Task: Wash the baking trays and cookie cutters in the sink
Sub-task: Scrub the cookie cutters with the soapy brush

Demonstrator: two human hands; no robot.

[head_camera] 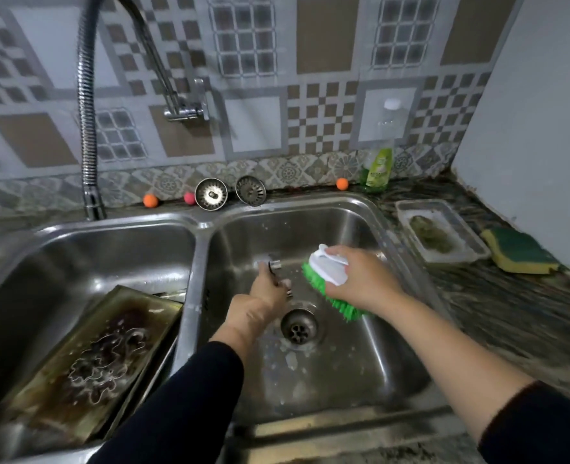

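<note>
Hands work over the right basin of your double sink (203, 226). Your left hand (263, 296) pinches a small metal cookie cutter (275, 266), blurred, just above and left of the drain (299, 326). Your right hand (360, 279) has its grip clenched round the white handle of a green-bristled scrub brush (330, 283), just beside the cutter; you cannot tell whether they touch. Below the drain the basin floor lies open, with foam flecks only.

In the left basin a stained baking tray (76, 370) leans tilted, its upper right edge against the divider between the basins, with suds pooled on it. The faucet hose (86, 128) hangs down over that basin's back rim.

On the tabletop right of the sink sit a clear plastic dish (441, 229) and a sponge (518, 251), well apart from your right arm. Two strainers (230, 192) and a soap bottle (377, 169) stand along the back edge.
</note>
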